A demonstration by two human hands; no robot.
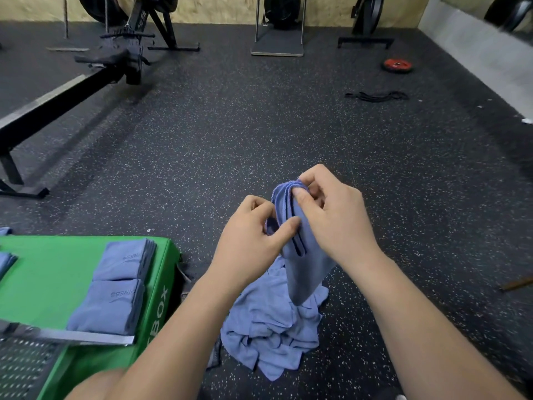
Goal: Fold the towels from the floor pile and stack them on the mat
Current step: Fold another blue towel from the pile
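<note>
I hold a blue towel [302,255] up in front of me, bunched into several layers at its top edge. My right hand [331,215] pinches that top edge between thumb and fingers. My left hand [251,235] grips the towel's left side just below. The towel hangs down over a crumpled pile of blue towels [274,327] on the floor. To the left lies a green mat [57,269] with two stacks of folded blue towels [118,287] side by side, and another folded towel [5,261] at the left edge.
A rowing machine [86,76] stretches across the far left. A metal rail and a perforated plate [28,356] sit at the bottom left. A red weight plate [398,65], black bands [375,96] and gym stands lie farther back on the speckled rubber floor.
</note>
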